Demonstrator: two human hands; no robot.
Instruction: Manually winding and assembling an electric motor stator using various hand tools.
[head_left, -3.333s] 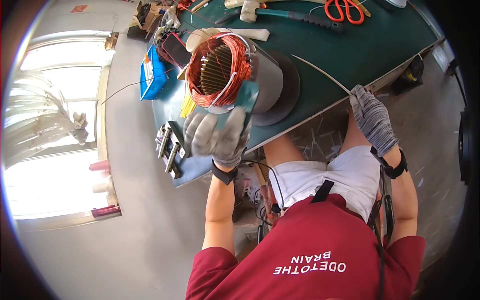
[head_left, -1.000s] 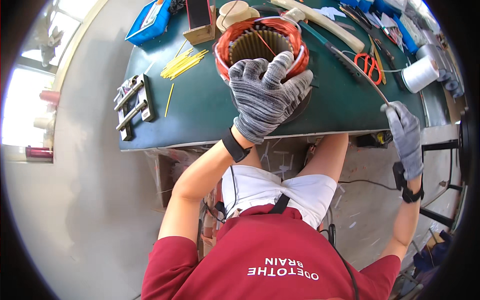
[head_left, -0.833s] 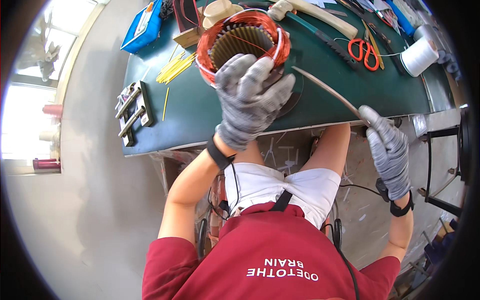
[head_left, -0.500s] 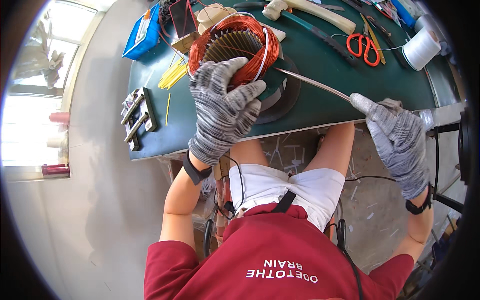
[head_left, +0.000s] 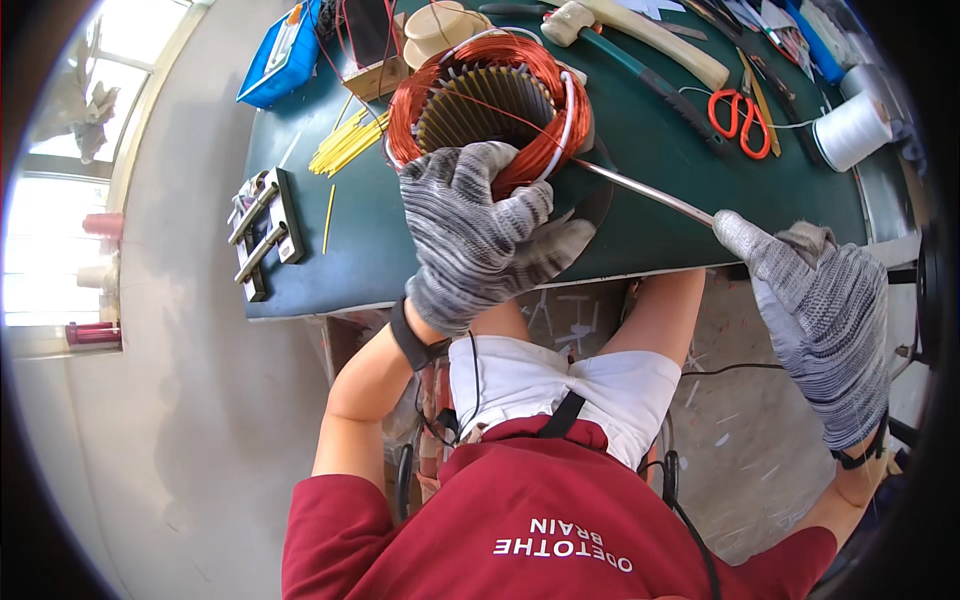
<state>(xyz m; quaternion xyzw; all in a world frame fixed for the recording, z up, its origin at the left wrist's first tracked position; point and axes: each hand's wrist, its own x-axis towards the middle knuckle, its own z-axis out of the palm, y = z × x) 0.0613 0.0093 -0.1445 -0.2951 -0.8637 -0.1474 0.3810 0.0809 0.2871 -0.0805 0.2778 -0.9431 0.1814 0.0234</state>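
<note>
A motor stator [head_left: 404,110] with red-orange copper windings and a slotted dark core stands at the near edge of the green worktop. My left hand [head_left: 475,225], in a grey knitted glove, grips its near side, with fingertips over the rim of the windings. A white cord is bound around the coils, and a loose copper wire crosses the opening. My right hand [head_left: 815,300], also gloved, is closed around one end of a long, thin metal rod [head_left: 650,190]. The rod's far end reaches the stator's right side, where its tip is hidden. Whether the rod has a handle is hidden in my glove.
Yellow strips [head_left: 347,143] and metal fittings [head_left: 262,230] lie to the left, below a blue tray [head_left: 275,65]. Behind and right are a mallet [head_left: 640,75], red scissors [head_left: 740,122] and a white thread spool [head_left: 852,132]. Scraps litter the floor.
The stator has tipped so that its opening shows more fully, and its dark round base is now mostly covered. My left hand stays on it; the right hand and rod have shifted slightly right and nearer.
</note>
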